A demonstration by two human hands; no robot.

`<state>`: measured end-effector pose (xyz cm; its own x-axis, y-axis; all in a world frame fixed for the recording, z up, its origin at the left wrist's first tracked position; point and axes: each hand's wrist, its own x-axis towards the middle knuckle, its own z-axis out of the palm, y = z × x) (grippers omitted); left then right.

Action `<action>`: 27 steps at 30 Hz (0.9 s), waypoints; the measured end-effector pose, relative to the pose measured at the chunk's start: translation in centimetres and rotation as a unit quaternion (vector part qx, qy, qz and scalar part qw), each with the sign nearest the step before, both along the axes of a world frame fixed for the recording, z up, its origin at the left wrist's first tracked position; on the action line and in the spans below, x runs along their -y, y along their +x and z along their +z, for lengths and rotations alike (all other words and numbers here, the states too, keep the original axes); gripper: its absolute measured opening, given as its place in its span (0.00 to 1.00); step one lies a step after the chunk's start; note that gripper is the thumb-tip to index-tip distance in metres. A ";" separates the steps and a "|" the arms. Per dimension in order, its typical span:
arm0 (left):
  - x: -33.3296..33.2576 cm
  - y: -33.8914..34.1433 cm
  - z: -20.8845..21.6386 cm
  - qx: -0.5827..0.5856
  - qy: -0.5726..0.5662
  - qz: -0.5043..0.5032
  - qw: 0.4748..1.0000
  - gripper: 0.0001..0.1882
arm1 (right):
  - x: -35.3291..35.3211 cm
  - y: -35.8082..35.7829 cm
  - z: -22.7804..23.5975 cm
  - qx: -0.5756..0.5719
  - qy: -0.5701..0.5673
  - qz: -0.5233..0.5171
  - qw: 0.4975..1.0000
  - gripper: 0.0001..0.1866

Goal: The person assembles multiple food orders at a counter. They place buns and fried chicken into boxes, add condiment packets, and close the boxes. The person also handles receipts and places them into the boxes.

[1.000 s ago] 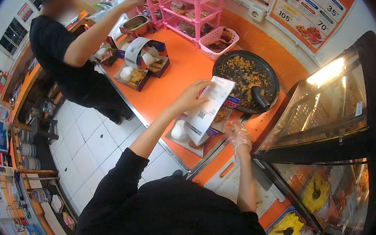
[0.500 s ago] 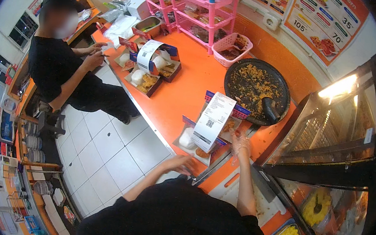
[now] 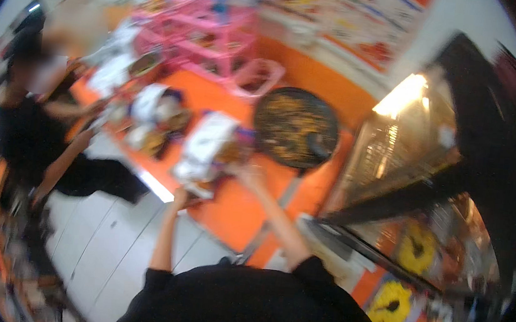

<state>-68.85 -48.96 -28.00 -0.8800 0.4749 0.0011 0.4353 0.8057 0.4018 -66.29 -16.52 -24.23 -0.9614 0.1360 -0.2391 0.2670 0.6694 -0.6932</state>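
Observation:
Two open meal boxes stand together on the orange counter with a long white receipt draped over them. White rice and brown fried food show in them, blurred by motion. My left hand grips the near left corner of the boxes. On their right side my right hand, in a clear glove, holds the edge next to the fried food; its fingers are smeared. Just beyond, to the left, is another pair of meal boxes with its own receipt.
A round black pan of brown crumbs, holding a dark scoop, sits right of the boxes. Behind stand a pink basket and pink shelves. A lit glass cabinet is at right. A co-worker stands at left.
The two receipt-draped boxes have moved left and away from me, nearer the other pair, with my hands at their sides. My left hand has come onto their corner. The view has shifted.

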 end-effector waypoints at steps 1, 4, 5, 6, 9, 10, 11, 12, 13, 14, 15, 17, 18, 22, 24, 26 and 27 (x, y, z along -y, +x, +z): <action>1.9 -0.6 -0.6 0.041 0.069 0.034 0.996 0.26 | 1.0 0.2 -0.1 0.012 0.017 -0.014 1.000 0.32; 3.0 -3.5 0.2 0.261 0.488 0.134 0.822 0.24 | 0.7 3.5 3.3 0.021 -0.005 -0.052 0.998 0.29; 2.7 -3.7 1.2 0.274 0.517 0.167 0.794 0.24 | 0.6 5.4 4.8 0.020 -0.032 -0.063 0.997 0.28; 1.9 -2.7 1.8 0.169 0.557 0.286 0.761 0.23 | 0.9 7.3 6.1 0.018 -0.067 -0.069 0.995 0.27; -1.3 1.3 4.5 0.171 0.550 0.280 0.768 0.23 | 2.0 14.9 7.6 0.001 -0.176 -0.072 0.982 0.24; -2.7 3.0 5.2 0.167 0.558 0.257 0.771 0.23 | 2.4 17.4 7.5 -0.006 -0.205 -0.064 0.977 0.23; -4.0 4.3 6.2 0.176 0.562 0.199 0.783 0.23 | 2.5 20.0 7.4 -0.024 -0.233 -0.050 0.971 0.23; -5.4 6.4 6.7 0.176 0.589 0.153 0.773 0.22 | 1.9 22.5 7.6 -0.028 -0.245 -0.044 0.968 0.21; -6.5 7.8 7.6 0.195 0.581 0.090 0.785 0.20 | 1.5 24.9 8.3 -0.008 -0.252 -0.005 0.968 0.19; -8.2 9.4 8.1 0.203 0.564 0.057 0.799 0.18 | 1.1 27.1 9.5 -0.058 -0.283 -0.010 0.957 0.17; -9.6 11.2 8.6 0.206 0.558 0.015 0.803 0.17 | 0.3 30.1 11.4 -0.001 -0.247 -0.041 0.968 0.15; -11.9 14.9 9.3 0.240 0.538 -0.072 0.805 0.15 | -1.9 37.2 16.8 -0.114 -0.175 -0.067 0.976 0.13; -12.9 16.7 9.7 0.263 0.523 -0.114 0.803 0.14 | -3.7 40.1 20.4 -0.125 -0.190 -0.123 0.966 0.14; -17.1 21.6 12.4 0.318 0.476 -0.269 0.775 0.10 | -10.7 50.6 37.3 -0.464 -0.078 -0.344 0.813 0.12; -18.4 24.2 14.1 0.324 0.453 -0.275 0.783 0.09 | -15.0 56.7 47.2 -0.271 0.547 -0.519 0.599 0.11; -19.8 26.7 15.6 0.318 0.447 -0.294 0.783 0.08 | -20.1 60.7 55.9 -0.243 0.758 -0.464 0.387 0.12; -20.4 28.1 16.3 0.323 0.463 -0.301 0.769 0.07 | -22.6 62.5 59.8 -0.226 0.765 -0.453 0.397 0.20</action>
<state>-40.77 -28.54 -11.72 -0.4600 0.8551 0.2391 0.0872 -0.2245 0.9706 -3.76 6.08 35.61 -0.2488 0.1278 0.9601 0.9593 0.1691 0.2261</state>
